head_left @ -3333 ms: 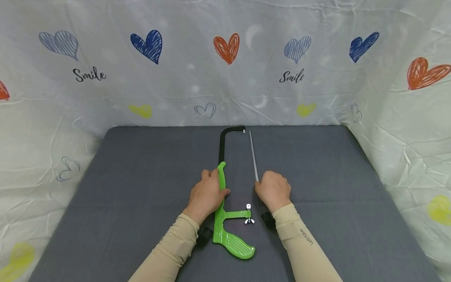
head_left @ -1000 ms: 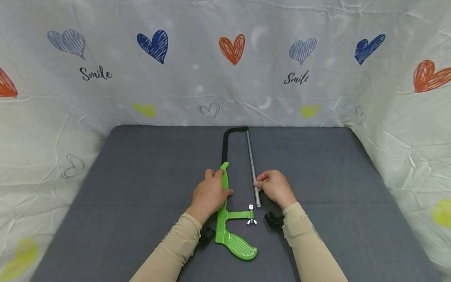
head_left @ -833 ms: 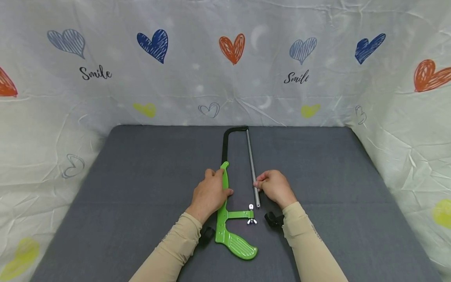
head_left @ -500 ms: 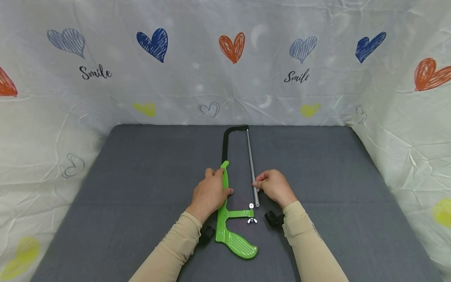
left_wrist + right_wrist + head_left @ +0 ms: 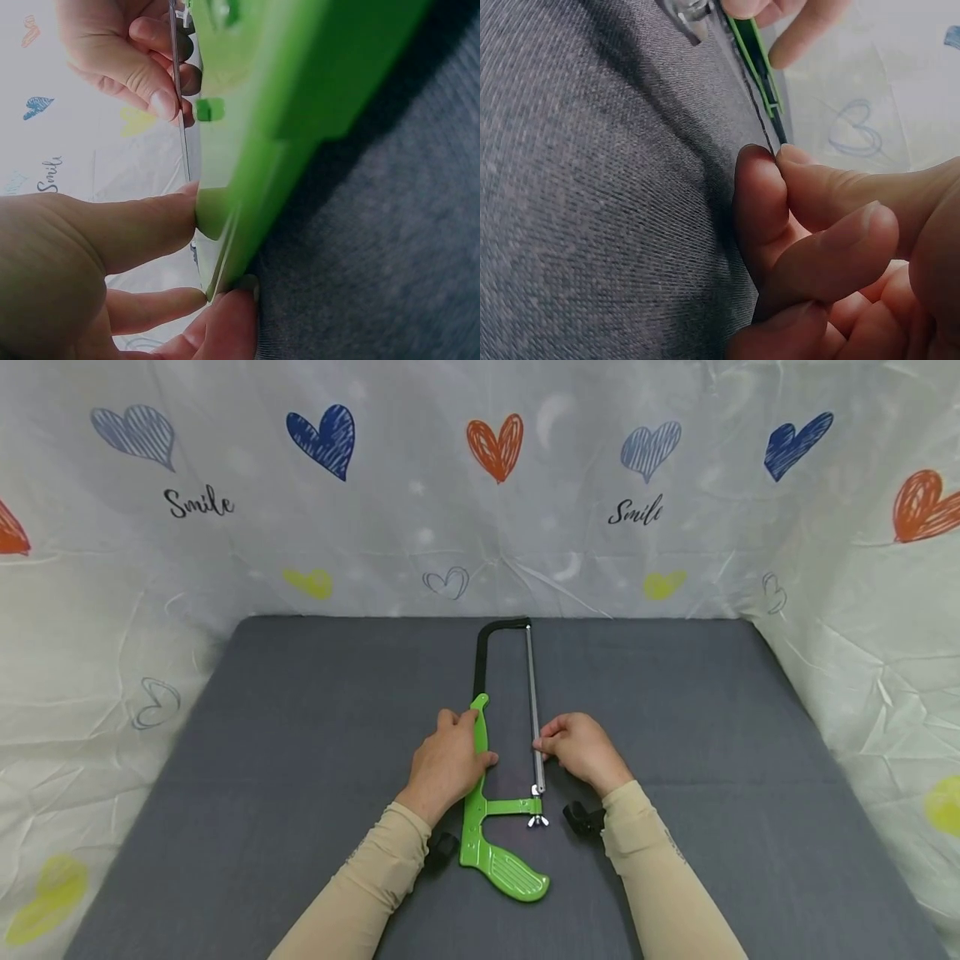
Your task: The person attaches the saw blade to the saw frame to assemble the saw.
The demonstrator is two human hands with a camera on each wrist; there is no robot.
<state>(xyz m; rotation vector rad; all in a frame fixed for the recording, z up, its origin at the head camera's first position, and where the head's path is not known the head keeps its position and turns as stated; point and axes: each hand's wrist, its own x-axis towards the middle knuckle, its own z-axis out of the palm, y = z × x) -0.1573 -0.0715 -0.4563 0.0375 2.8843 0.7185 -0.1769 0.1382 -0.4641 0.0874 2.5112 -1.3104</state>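
Note:
A hacksaw frame (image 5: 476,817) with a green handle and a black bent front bar lies on the grey cloth. My left hand (image 5: 444,766) grips its green spine, thumb on the inner side. Between thumb and index finger, my right hand (image 5: 583,750) pinches a thin grey saw blade (image 5: 532,685). The blade's far end meets the tip of the black bar. Its near end overlaps the silver blade holder (image 5: 536,792) on the green cross arm, with a wing nut (image 5: 537,821) just below. In the right wrist view the blade (image 5: 754,105) runs up from the fingertips.
The table (image 5: 337,710) is covered in grey cloth. Behind and beside it hangs a white curtain (image 5: 405,527) printed with hearts and "Smile". Dark wrist cameras show under both wrists, the right one (image 5: 583,818) close to the wing nut.
The right hand goes from a fist round the blade to a fingertip pinch. The blade moves left, its far end to the black bar, its near end now over the holder. The left hand keeps its grip.

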